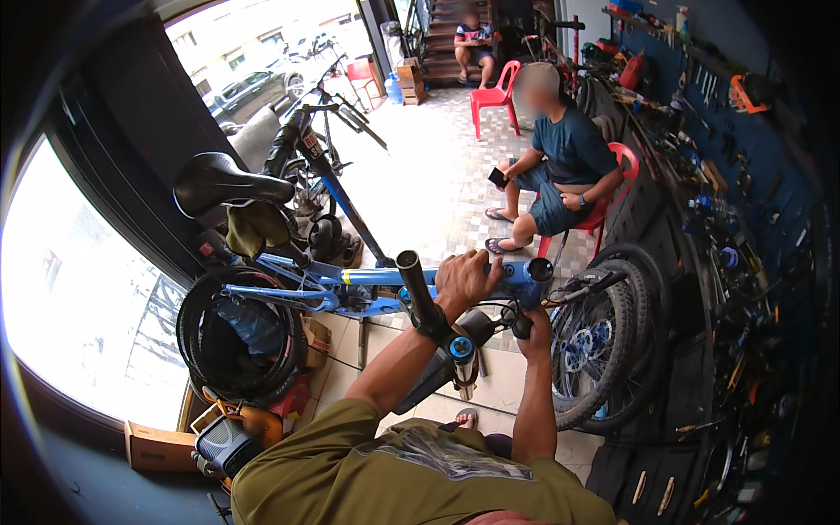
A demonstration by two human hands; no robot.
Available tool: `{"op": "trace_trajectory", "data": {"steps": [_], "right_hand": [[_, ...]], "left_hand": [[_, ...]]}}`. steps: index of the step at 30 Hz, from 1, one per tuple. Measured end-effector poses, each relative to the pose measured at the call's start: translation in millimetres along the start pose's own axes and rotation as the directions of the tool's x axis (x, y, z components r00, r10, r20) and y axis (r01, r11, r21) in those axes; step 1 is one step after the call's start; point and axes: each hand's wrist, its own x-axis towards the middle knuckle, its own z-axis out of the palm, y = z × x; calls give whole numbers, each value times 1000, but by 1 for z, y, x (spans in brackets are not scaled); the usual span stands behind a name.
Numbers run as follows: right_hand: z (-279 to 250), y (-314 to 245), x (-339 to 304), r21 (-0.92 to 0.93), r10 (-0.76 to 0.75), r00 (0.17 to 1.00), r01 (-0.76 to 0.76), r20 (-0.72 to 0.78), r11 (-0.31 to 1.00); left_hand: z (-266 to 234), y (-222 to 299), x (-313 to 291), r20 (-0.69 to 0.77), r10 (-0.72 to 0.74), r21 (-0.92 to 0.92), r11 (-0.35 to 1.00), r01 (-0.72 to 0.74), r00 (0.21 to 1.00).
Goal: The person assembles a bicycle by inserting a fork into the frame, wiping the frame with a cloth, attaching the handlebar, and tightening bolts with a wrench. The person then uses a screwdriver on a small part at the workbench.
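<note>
A blue bicycle frame lies across the middle, its open head tube at the right end. My left hand is closed over the frame's tubes just left of that head tube. Below the head tube, my right hand has its fingers curled round a dark rounded part that I cannot make out, close to some cables. What looks like a suspension fork, with a black steerer tube and a blue cap, stands in front of my left forearm. The black saddle is at the frame's left.
Bicycle wheels lean at the right beside a wall of hanging tools. Tyres are stacked at the left. A person sits on a red chair ahead; another person sits by the stairs.
</note>
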Motion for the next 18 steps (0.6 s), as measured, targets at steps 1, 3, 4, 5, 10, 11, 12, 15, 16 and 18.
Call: {"op": "trace_trajectory", "data": {"steps": [1, 3, 4, 5, 10, 11, 12, 15, 16, 18], "right_hand": [[-4, 0, 2, -1, -12, 1000, 12, 9, 1000], [0, 2, -1, 10, -5, 1000, 5, 11, 1000], [2, 3, -4, 20, 2, 1000, -2, 4, 1000], [0, 3, -5, 28, 5, 1000, -5, -1, 1000], [-4, 15, -11, 203, -24, 997, 37, -67, 978], [-6, 16, -11, 231, -30, 998, 43, -63, 972], [-8, 16, -11, 288, -20, 998, 38, -63, 957], [-4, 16, -2, 441, -17, 998, 38, -52, 896], [-1, 17, -1, 468, 5, 998, 25, -63, 883], [-3, 18, 10, 519, 32, 997, 12, -75, 855]], "left_hand": [[-1, 2, 1, 9, 7, 3, 1000, -7, 1000], [-1, 0, -2, 19, 3, 7, 1000, -3, 1000], [-2, -1, -3, 24, 1, 9, 1000, -1, 1000], [-2, 0, -4, 21, 6, 4, 1000, -6, 1000], [-4, -1, -4, 26, 18, 1, 1000, -18, 1000], [-4, -1, -3, 26, 20, -1, 1000, -20, 999], [-5, 0, -3, 26, 23, -3, 1000, -22, 999], [-3, -3, -4, 6, 31, -6, 999, -31, 999], [-3, -4, -5, -4, 34, -6, 999, -34, 999], [-3, -1, -3, -23, 37, 7, 999, -37, 999]]}}
